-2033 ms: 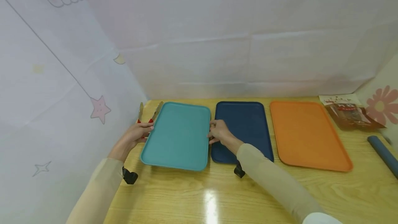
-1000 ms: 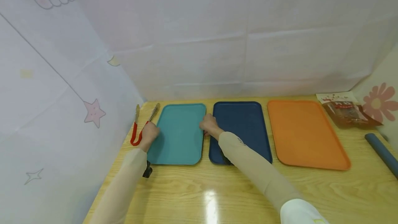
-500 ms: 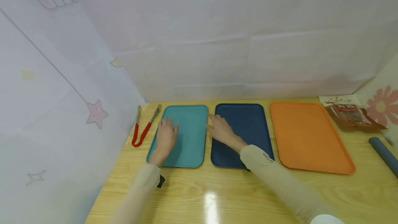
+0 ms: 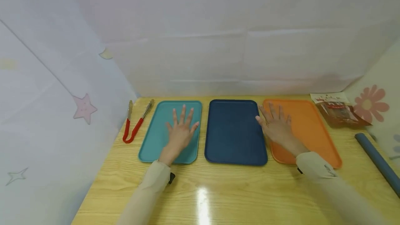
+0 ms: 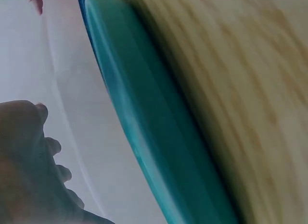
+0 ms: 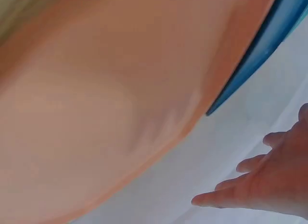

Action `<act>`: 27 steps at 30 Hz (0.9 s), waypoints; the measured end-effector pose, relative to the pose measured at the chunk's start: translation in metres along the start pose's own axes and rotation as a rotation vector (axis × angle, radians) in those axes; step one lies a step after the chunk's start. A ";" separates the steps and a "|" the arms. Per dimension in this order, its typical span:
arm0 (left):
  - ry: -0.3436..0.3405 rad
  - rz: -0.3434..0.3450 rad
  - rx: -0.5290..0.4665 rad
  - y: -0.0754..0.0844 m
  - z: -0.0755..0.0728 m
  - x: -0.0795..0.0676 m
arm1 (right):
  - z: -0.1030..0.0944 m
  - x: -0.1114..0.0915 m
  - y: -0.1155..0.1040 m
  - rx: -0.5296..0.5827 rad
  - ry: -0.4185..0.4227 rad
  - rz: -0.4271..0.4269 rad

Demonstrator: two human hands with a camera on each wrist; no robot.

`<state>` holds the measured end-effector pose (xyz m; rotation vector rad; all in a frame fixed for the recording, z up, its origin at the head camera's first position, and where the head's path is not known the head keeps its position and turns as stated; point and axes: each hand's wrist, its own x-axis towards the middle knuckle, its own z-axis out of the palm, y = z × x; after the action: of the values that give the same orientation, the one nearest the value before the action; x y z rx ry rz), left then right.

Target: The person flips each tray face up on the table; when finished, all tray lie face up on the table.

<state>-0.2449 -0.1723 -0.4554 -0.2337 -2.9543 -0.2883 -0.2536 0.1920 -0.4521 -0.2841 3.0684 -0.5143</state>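
Three rectangular trays lie side by side on the wooden table: a teal tray (image 4: 153, 148), a navy blue tray (image 4: 234, 134) and an orange tray (image 4: 315, 131). Over the teal one, my left hand (image 4: 179, 134) is spread with straight fingers and holds nothing; the left wrist view has it apart from the tray rim (image 5: 144, 123). My right hand (image 4: 278, 127) hovers with fingers spread over the orange tray's left side, its thumb reaching toward the navy tray's right edge. In the right wrist view the right hand (image 6: 269, 180) shows apart from the orange surface.
Red-handled metal tongs (image 4: 134, 124) lie spread at the left, by the teal tray. A brown food packet (image 4: 340, 112) sits at the back right corner. A dark grey-blue roll (image 4: 376, 160) lies along the right side. Patterned white sheeting (image 4: 193, 58) stands behind the table.
The teal tray, earlier held tilted between both hands, was set flat and let go. My left hand moved over it and spread out; my right hand moved right across the navy tray to the orange one.
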 end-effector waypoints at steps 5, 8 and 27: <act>-0.079 0.020 -0.006 0.012 0.010 0.002 | 0.000 -0.006 0.015 -0.014 -0.055 0.016; -0.104 -0.006 -0.011 0.015 0.013 0.002 | 0.003 -0.009 0.016 -0.011 -0.093 0.025; -0.138 0.016 0.081 0.010 0.013 0.004 | 0.008 -0.013 0.020 -0.031 -0.093 0.025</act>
<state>-0.2489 -0.1589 -0.4654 -0.2774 -3.0904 -0.1558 -0.2439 0.2102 -0.4665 -0.2620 2.9876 -0.4401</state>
